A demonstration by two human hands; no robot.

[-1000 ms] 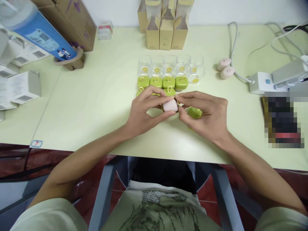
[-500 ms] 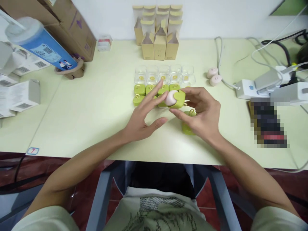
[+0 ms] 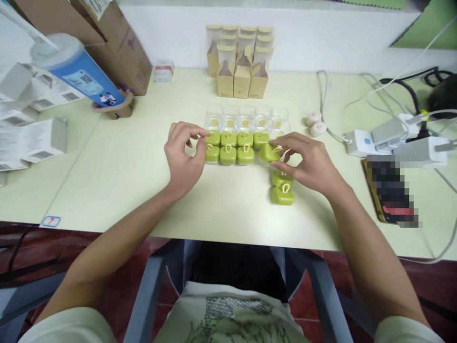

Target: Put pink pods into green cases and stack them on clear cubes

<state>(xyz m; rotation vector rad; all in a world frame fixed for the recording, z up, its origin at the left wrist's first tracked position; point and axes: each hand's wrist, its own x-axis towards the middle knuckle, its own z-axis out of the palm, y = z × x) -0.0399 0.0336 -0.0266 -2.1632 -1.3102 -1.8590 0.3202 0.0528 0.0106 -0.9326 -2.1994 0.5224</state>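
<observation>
My right hand [image 3: 309, 159] pinches a small green case [image 3: 268, 152] with a yellow loop, tilted, at the right end of the front row. Several similar green cases [image 3: 228, 155] lie in two rows to its left, loops upward. At the left end of these rows is my left hand [image 3: 185, 155], its fingers bent and the thumb a little apart from the index finger. The fingertips are at the end cases; whether they press on them I cannot tell. Two more green cases [image 3: 283, 195] lie below my right hand, one behind the other.
Clear plastic boxes [image 3: 246, 119] with yellow marks stand behind the green cases. Further back are open cardboard boxes [image 3: 243, 81]. Two pink round pieces [image 3: 317, 128], a power strip [image 3: 364, 143] with cables and a phone [image 3: 391, 190] lie right. A blue cup [image 3: 85, 78] and white boxes [image 3: 43, 138] are left.
My left hand has moved left, away from the held case to the row's left end. My right hand has turned the case; its pink inside no longer shows. The view has shifted slightly.
</observation>
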